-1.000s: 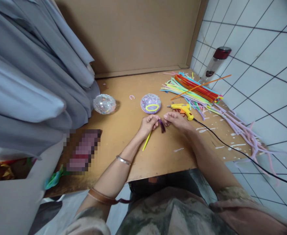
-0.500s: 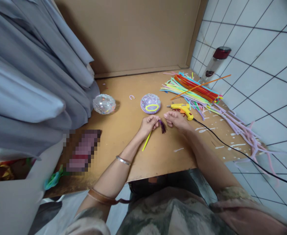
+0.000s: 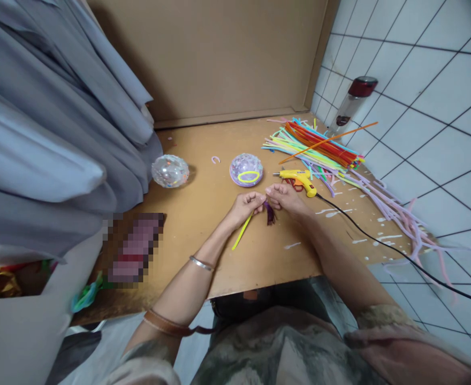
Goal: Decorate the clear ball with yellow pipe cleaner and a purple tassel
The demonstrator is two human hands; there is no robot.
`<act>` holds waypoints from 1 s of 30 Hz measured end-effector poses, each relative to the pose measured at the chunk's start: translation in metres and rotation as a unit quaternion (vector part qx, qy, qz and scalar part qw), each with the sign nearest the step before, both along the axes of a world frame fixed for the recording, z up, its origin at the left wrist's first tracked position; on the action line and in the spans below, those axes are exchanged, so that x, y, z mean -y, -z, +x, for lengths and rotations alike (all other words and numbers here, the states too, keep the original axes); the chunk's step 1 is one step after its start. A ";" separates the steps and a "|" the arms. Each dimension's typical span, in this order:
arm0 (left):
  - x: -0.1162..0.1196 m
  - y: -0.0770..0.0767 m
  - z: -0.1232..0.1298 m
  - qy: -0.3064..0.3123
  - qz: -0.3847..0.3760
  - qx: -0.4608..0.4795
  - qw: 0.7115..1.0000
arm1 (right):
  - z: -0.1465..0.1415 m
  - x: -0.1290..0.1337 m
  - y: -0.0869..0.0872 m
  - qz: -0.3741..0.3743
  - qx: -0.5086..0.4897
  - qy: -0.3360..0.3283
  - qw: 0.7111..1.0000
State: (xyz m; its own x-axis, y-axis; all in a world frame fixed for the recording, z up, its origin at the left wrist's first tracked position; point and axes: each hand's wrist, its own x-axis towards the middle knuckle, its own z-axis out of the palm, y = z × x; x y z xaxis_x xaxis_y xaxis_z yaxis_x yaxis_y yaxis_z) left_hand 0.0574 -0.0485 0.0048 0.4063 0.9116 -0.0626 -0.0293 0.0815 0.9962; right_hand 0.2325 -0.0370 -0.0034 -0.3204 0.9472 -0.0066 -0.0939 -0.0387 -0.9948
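Observation:
My left hand (image 3: pixel 248 207) is closed in a pinch, with a yellow pipe cleaner (image 3: pixel 241 232) sticking out below its fingers. Between my two hands hangs a dark purple tassel (image 3: pixel 270 214), its top at my fingertips. My right hand (image 3: pixel 283 199) is pinched close against the left at the tassel's top; the thin cord there is too small to make out clearly. Just beyond the hands sits a lilac decorated bowl (image 3: pixel 247 164) with a yellow ring (image 3: pixel 248 177) in it. A yellow glue gun (image 3: pixel 299 177) lies beyond my right hand.
Bundled coloured pipe cleaners (image 3: pixel 319 144) lie at the back right, near a bottle (image 3: pixel 351 107). The glue gun's black cable (image 3: pixel 364 232) runs off right. A clear decorated ball (image 3: pixel 170 171) rests by the grey curtain (image 3: pixel 59 133). A small pink curved piece (image 3: pixel 215 159) lies behind.
My hands have come closer together, the right moving left to meet the left. The tassel has shifted slightly right and down.

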 end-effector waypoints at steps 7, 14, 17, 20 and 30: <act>0.000 0.003 0.000 0.010 -0.008 0.003 1.000 | -0.002 0.002 0.000 0.003 0.021 0.013 1.000; -0.006 0.005 0.001 -0.074 -0.031 0.067 0.995 | 0.006 -0.007 0.003 0.002 -0.026 0.129 0.991; -0.009 0.006 -0.001 -0.109 -0.029 0.092 0.989 | 0.007 -0.006 0.000 0.056 -0.009 0.159 0.986; -0.011 0.006 -0.002 -0.130 -0.023 0.105 0.986 | 0.007 -0.003 -0.005 0.122 0.044 0.155 0.979; -0.012 0.006 -0.001 -0.134 -0.040 0.129 0.982 | 0.005 -0.007 0.003 0.177 0.093 0.117 0.973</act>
